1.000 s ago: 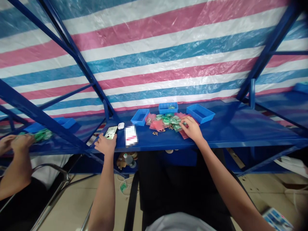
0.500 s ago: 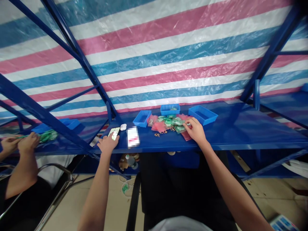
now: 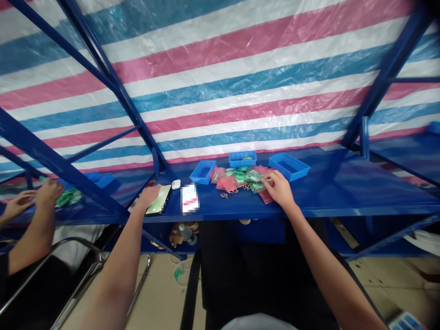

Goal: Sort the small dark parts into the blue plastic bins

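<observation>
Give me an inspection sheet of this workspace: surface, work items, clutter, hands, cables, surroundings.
Surface: blue table, bare toward its right end.
Work items: red and green packets heaped loosely; small brass-coloured pieces in front of them; three blue bins behind and beside the heap.
Clutter: phone, small white case and a pixelated white item, left of the heap.
Hands: left hand over the phone's left edge; right hand at the heap's right side, grip unclear.
Cables: nothing seen on the table; pale cord on the floor below.
Surroundings: striped sheet behind; bottle below the table; co-worker's hands at far left.
</observation>
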Demonstrator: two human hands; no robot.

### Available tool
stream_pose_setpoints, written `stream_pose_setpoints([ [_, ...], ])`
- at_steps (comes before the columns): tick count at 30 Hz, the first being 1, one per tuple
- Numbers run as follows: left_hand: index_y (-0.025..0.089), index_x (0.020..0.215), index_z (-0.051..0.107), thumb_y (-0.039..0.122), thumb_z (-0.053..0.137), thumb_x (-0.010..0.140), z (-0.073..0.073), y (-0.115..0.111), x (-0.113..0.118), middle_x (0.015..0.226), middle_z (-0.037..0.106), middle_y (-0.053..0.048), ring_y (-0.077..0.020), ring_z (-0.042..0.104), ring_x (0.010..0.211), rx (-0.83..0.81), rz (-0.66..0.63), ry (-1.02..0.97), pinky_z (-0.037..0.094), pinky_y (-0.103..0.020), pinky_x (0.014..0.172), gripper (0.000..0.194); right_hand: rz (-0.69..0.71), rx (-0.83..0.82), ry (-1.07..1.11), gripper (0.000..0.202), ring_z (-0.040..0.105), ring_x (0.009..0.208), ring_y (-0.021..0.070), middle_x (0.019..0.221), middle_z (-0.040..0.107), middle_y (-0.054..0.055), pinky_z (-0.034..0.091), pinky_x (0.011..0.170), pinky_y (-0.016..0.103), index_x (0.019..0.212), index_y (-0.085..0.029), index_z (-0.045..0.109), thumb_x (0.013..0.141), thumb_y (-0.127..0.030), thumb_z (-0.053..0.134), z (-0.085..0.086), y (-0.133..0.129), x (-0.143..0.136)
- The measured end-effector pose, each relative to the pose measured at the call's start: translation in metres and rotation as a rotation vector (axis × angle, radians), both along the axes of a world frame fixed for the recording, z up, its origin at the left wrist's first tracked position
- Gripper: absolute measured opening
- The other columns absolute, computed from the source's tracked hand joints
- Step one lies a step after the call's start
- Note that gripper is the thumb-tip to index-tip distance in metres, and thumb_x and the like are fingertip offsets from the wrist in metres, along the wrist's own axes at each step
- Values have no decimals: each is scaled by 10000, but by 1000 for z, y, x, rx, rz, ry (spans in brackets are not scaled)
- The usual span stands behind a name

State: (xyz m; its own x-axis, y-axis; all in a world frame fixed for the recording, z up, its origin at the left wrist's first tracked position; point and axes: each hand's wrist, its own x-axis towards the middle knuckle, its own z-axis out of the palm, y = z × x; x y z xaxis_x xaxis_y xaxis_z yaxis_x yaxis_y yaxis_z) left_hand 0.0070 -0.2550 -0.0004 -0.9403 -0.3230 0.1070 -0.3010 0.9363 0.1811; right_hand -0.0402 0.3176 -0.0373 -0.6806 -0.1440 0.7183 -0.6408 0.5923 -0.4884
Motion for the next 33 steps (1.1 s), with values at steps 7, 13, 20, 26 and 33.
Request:
stream_pose_setpoints([
  [7, 202, 959, 696, 390, 415, 907, 3, -4, 32, 1105, 728, -106, -310, 652, 1091, 84, 114, 91, 465, -366, 941, 341, -12, -20, -3, 136, 609, 821, 213, 959, 629, 61, 510, 708, 338, 868, -243, 589, 945, -335, 526, 2, 0, 2],
  [13, 178, 1236, 583, 473, 690, 737, -10, -11, 68, 1154, 711, -128, -275, 674, 1046, 576, 168, 200, 540, -309, 761, 589, -19, -24, -3, 145, 606, 834, 213, 953, 627, 59, 514, 721, 337, 859, -242, 589, 940, -349, 535, 1, 0, 1],
  [20, 202, 1379, 490, 571, 821, 596, -9, -11, 85, 1296, 618, -156, -273, 648, 1076, 648, 110, 126, 565, -334, 787, 926, -12, -17, 12, 189, 604, 849, 236, 946, 627, 75, 515, 699, 358, 870, -246, 591, 949, -398, 510, 0, 1, 0],
  [26, 203, 1474, 387, 611, 819, 576, -19, -27, 77, 1255, 620, -140, -245, 645, 1019, 560, 89, 74, 547, -338, 840, 1076, -22, -11, 19, 176, 606, 838, 228, 947, 624, 70, 505, 682, 345, 856, -240, 588, 943, -378, 522, -1, 1, -1],
  [33, 212, 1455, 441, 677, 657, 742, -23, -24, 82, 1280, 620, -119, -250, 625, 1074, 598, 89, 159, 519, -373, 925, 878, -19, -12, 16, 150, 606, 858, 224, 956, 620, 65, 501, 688, 338, 860, -235, 586, 936, -353, 533, -1, 2, -2],
])
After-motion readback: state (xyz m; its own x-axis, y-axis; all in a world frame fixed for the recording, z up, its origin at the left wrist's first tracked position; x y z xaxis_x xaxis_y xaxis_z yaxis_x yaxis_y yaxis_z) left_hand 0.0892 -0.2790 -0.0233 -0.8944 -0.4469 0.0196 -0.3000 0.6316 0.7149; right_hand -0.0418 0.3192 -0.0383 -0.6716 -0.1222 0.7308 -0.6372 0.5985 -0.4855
